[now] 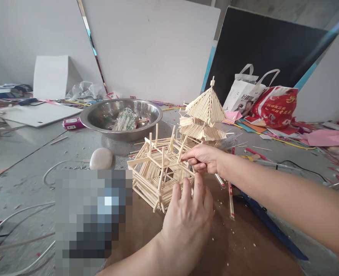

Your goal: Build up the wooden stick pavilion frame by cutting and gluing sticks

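A six-sided frame [148,191] built of thin wooden sticks stands on a brown surface [229,245], with several short sticks rising from its upper rim. My left hand [188,214] is curled over its near right side, fingertips gripping the edge. At the right side of the rim, my right hand [205,156] is closed in a pinch at a slanted upright stick [183,148]. Behind the frame is a stick pagoda [205,111] with tiered roofs and a pointed top. My fingers partly hide the frame's right side.
A steel basin [120,132] with plastic-wrapped sticks sits behind left. A pale stone-like object [101,158] and white cables [22,209] lie left. Wrapped sticks [231,201] and a blue strip [272,226] lie right. Bags [275,107] lean near the back boards.
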Tool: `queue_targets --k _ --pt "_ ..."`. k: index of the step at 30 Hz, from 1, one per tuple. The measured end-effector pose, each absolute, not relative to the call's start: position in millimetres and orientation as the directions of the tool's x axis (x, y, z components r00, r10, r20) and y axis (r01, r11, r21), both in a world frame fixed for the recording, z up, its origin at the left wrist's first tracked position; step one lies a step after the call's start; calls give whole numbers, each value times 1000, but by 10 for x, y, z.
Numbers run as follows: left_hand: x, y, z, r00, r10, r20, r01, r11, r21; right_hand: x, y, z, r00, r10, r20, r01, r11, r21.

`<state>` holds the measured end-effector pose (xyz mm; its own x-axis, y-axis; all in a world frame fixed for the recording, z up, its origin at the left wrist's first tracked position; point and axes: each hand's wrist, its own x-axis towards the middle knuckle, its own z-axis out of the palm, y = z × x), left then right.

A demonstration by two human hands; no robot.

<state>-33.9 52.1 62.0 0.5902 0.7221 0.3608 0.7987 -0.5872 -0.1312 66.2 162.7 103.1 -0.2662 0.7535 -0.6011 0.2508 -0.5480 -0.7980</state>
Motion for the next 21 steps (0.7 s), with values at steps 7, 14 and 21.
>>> queue_targets --k 7,14,21 --pt "-347 531 594 587 724 363 802 -582 -135 666 1613 1032 -288 767 -573 256 -515 -818" --pt "-345 526 609 583 730 358 806 -575 -141 651 1578 1052 -246 793 -557 251 -503 -827" --pt "-341 533 596 577 733 361 809 -574 -127 643 1578 1039 -257 802 -540 230 -492 -840"
